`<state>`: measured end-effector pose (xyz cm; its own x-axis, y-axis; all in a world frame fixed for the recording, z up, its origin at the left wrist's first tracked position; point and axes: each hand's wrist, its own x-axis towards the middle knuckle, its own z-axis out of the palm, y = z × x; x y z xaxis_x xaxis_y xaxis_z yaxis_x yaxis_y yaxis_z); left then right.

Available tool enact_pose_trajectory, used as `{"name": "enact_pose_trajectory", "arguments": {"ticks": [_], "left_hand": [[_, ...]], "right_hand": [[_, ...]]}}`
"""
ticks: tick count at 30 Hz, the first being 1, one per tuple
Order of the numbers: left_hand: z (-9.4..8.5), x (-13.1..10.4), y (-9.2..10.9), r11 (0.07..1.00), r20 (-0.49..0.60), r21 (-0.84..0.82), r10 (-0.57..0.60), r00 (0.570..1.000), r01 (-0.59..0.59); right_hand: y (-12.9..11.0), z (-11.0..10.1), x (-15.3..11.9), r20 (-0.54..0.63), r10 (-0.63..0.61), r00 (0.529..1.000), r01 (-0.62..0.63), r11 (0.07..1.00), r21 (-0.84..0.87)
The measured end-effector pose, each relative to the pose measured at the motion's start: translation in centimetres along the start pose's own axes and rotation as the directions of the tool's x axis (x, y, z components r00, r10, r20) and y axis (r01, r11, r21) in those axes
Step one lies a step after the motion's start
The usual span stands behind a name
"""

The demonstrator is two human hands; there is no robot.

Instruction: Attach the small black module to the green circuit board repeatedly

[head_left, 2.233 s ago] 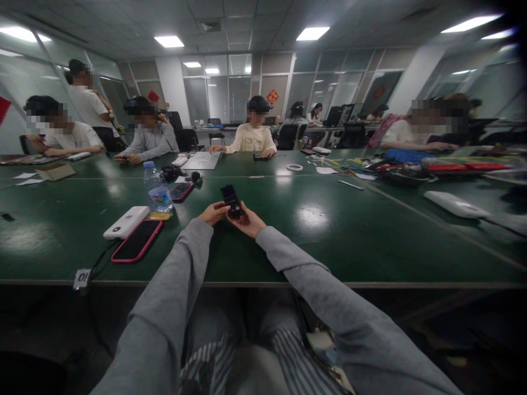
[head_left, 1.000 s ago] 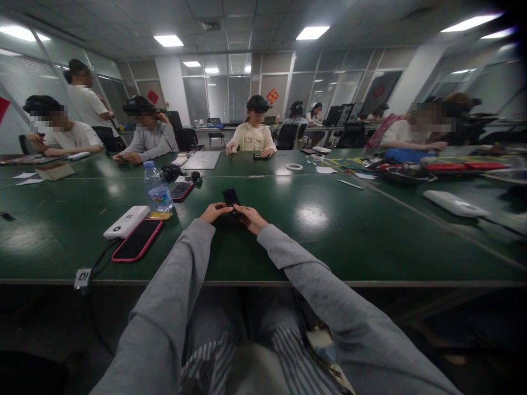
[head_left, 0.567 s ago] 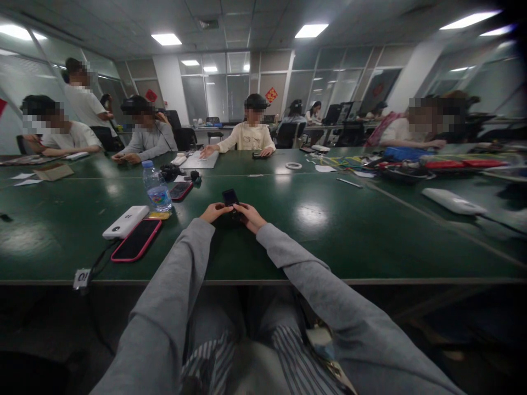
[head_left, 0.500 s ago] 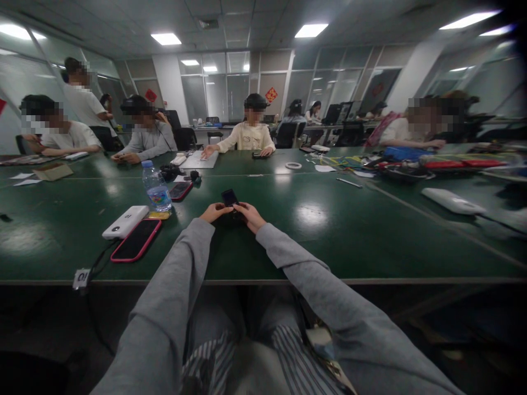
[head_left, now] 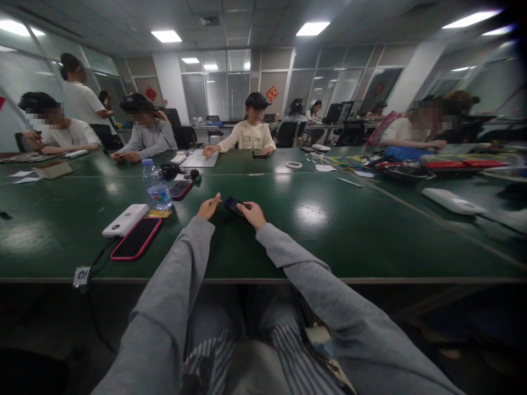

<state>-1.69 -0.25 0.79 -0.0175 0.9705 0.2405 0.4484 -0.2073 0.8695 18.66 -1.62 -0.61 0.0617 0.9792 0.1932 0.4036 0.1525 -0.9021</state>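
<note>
A small dark device is held above the green table by my right hand, thumb on top and fingers around its right end. To its left, my left hand is apart from the device, with its fingers extended and nothing in it. Left of my hands lie a phone with a pink edge and a white power bank with a cable. A water bottle stands behind them, beside a small yellow item.
Another phone and black items lie behind the bottle. A white ring, a pen and a white box are to the right. Several people sit across the table; cables and a blue bag lie at the right back.
My left hand has let go of the dark device and moved slightly left. The device has turned and tilted lower in my right hand.
</note>
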Motion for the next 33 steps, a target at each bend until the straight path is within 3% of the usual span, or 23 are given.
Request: {"name": "enact_pose_trajectory", "arguments": {"ticks": [6, 12, 17, 21, 25, 29, 31, 33], "left_hand": [[0.4, 0.4, -0.7, 1.0, 0.0, 0.02, 0.001, 1.0, -0.001], [0.5, 0.4, -0.8, 1.0, 0.014, 0.017, -0.002, 1.0, 0.002], [0.5, 0.4, -0.9, 0.999, 0.029, 0.034, -0.011, 1.0, 0.01], [0.5, 0.4, -1.0, 1.0, 0.027, 0.001, -0.004, 1.0, 0.004], [0.6, 0.5, -1.1, 0.999, 0.026, -0.034, 0.002, 1.0, -0.002], [0.9, 0.8, -1.4, 0.999, 0.01, -0.046, -0.001, 1.0, 0.001], [1.0, 0.9, -1.4, 0.998, -0.018, -0.063, 0.003, 1.0, -0.004], [1.1, 0.8, -1.1, 0.995, -0.037, -0.103, 0.009, 0.999, -0.012]], "right_hand": [[-1.3, -0.5, -1.1, -0.012, -0.067, 0.998, 0.063, 0.975, -0.213], [-1.1, -1.0, -0.8, -0.036, 0.033, 0.999, -0.042, 0.962, -0.268], [-0.5, -1.2, -0.1, -0.041, 0.034, 0.999, -0.046, 0.943, -0.328], [-0.3, -0.8, -0.2, -0.036, -0.138, 0.99, 0.122, 0.951, -0.285], [-0.3, -0.2, -1.2, 0.083, -0.361, 0.929, 0.369, 0.881, -0.295], [-0.8, 0.3, -2.1, 0.191, -0.425, 0.885, 0.464, 0.837, -0.289], [-1.4, 0.3, -2.4, 0.152, -0.458, 0.876, 0.483, 0.842, -0.24], [-2.1, -0.1, -2.5, 0.043, -0.507, 0.861, 0.506, 0.845, -0.172]]}}
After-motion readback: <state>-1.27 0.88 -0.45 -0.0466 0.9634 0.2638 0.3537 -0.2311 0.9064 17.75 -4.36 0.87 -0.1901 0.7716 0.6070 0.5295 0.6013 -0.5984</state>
